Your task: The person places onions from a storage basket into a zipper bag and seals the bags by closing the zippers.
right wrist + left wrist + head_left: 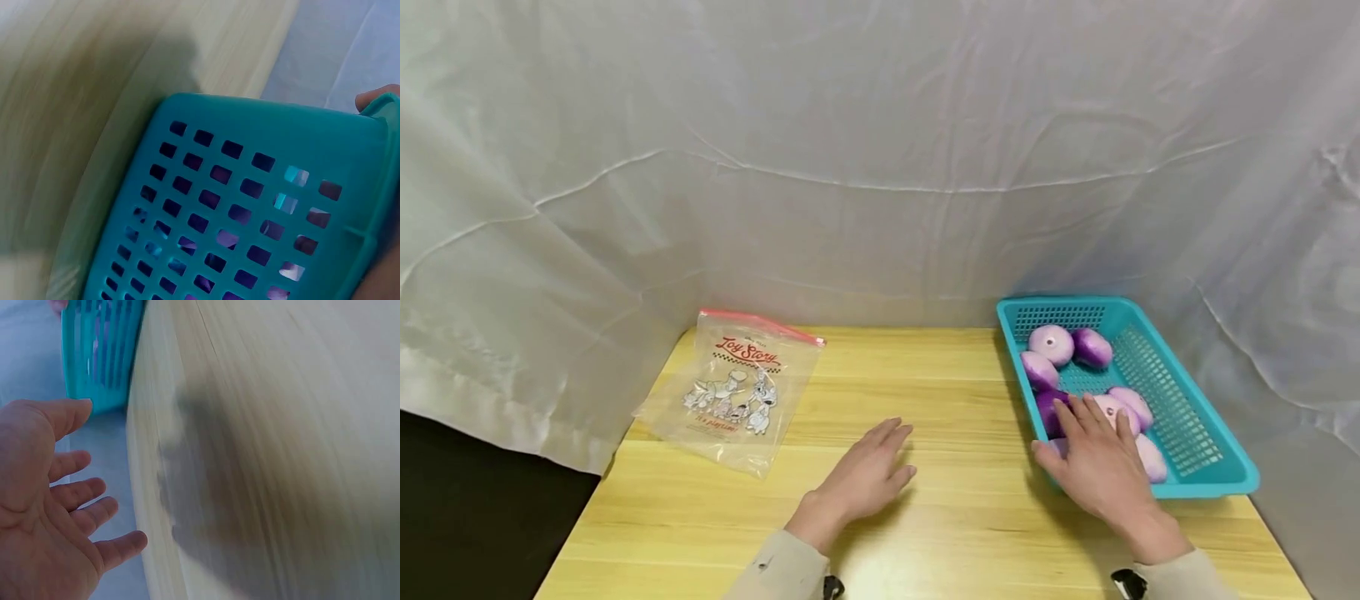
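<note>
My right hand point(1101, 467) is over the near left part of a teal plastic basket point(1210, 486), its fingers spread and overlapping the purple-and-white onions point(1051, 343) inside. The thumb point(376, 97) shows at the basket's rim in the right wrist view. Several onions lie loose in the basket, some partly hidden by this hand. My left hand point(865, 475) hovers above the middle of the wooden table with nothing in it, fingers loosely extended and thumb apart. In the left wrist view its palm point(37, 550) faces the camera.
A clear zip bag point(737, 400) with a red top strip and printed cartoon figures lies flat at the table's back left. Grey-white cloth point(880, 167) hangs behind and beside the wooden table point(925, 375). The table's left edge drops off to a dark area.
</note>
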A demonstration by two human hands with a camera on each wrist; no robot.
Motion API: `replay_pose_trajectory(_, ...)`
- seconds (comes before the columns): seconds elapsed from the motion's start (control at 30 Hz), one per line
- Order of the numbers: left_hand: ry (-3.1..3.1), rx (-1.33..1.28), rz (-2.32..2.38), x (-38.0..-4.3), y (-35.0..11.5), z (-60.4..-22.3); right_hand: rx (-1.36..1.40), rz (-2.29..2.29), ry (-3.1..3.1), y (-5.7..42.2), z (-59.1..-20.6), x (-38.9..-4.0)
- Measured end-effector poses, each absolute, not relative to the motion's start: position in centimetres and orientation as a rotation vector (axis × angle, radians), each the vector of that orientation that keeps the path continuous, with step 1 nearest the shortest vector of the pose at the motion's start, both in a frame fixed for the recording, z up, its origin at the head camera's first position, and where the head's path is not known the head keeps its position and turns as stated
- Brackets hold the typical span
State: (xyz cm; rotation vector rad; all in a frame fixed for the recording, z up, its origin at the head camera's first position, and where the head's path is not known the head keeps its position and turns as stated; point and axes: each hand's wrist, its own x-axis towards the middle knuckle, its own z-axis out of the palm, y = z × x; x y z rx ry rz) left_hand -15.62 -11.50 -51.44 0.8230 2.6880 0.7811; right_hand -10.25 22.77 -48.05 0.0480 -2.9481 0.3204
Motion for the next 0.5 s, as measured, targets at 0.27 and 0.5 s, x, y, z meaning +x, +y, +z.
replay_pose_trajectory(0.27, 2.780, 0.727, 0.802, -16.1, -16.1, -52.1, 0.010, 0.322, -2.968, 24.3, -48.3, -10.4)
replay_pose_trajectory(0.5, 2.854, 0.654, 0.753, -16.6, -18.8, -52.8, -0.012, 0.386, -2.970, 24.9, -48.6, -10.5)
